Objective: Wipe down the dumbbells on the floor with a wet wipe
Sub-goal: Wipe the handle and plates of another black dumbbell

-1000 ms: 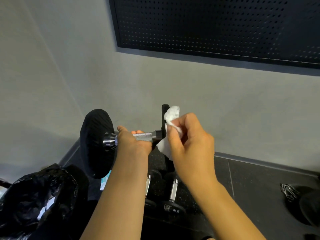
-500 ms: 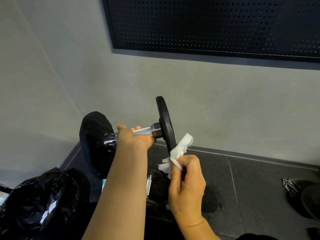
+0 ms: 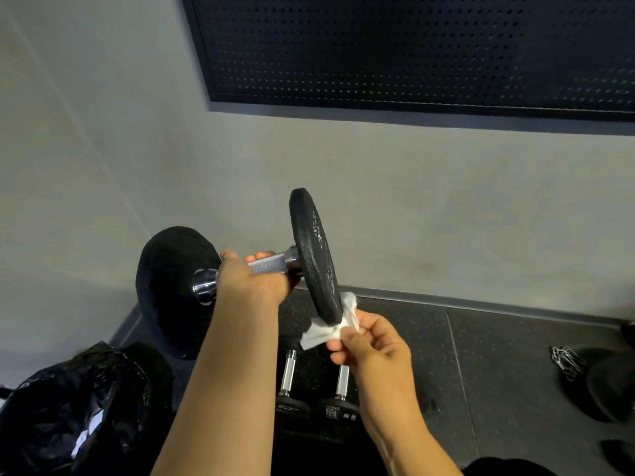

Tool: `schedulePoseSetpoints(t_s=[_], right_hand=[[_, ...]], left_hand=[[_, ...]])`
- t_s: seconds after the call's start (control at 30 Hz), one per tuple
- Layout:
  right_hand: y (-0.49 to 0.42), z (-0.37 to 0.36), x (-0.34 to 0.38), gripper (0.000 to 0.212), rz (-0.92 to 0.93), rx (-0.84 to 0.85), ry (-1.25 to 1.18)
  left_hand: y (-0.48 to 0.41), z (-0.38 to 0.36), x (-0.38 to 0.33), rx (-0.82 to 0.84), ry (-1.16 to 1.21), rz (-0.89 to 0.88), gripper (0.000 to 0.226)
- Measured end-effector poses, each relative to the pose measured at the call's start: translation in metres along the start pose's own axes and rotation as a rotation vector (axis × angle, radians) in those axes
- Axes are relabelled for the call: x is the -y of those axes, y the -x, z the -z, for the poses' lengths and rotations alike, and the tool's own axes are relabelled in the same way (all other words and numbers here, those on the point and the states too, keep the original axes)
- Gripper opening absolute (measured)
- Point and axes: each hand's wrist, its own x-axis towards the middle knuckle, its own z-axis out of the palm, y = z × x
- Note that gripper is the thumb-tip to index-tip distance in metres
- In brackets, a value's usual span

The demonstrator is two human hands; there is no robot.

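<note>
left hand (image 3: 254,280) is wrapped tight around the knurled handle (image 3: 271,263) of a dumbbell (image 3: 171,290), which is held up in the air, roughly level, above the floor (image 3: 515,372). the right hand (image 3: 372,341) is pinched on a crumpled wet wipe (image 3: 324,333), which is pressed against the lower edge of the far plate (image 3: 312,255). two smaller dumbbells (image 3: 340,376) are seen lying side by side on the floor directly beneath, and a black rubbish bag (image 3: 68,407) is set to the left.

the chief risk is judged to be a drop. the whole weight is carried by one hand, and if moisture from the wipe is spread onto the handle, that grip could be loosened. a fall would likely land on the smaller dumbbells or close to the legs. the wrist could also be strained if the dumbbell is tilted while the plate is rubbed sideways. the wipe is held only by the fingertips and bunched small, so it could be snagged on the rough plate edge, torn, or pulled free. parts of the plate face could be missed for the same reason.
</note>
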Motion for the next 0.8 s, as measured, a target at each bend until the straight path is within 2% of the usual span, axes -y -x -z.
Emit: schedulePoseSetpoints(t_s=[0.2,0.4,0.57,0.7,0.8], right_hand=[[-0.024,-0.001,-0.007,0.017,-0.008,-0.023,0.063],[-0.062,-0.001,-0.011,0.025,0.009,0.013,0.124],[-0.094,-0.007,0.009,0.03,0.093,0.085,0.186],[-0.083,-0.007,0.016,0.028,0.183,0.077,0.385],[-0.055,-0.004,0.017,0.029,0.176,0.104,0.353]], left_hand=[[-0.01,0.01,-0.001,-0.006,-0.09,-0.012,0.037],[-0.011,0.011,0.003,-0.047,-0.122,-0.031,0.039],[-0.013,0.014,0.005,-0.041,-0.245,-0.019,0.04],[-0.008,0.011,0.006,-0.022,-0.16,0.007,0.039],[-0.009,0.011,0.006,-0.028,-0.206,0.004,0.042]])
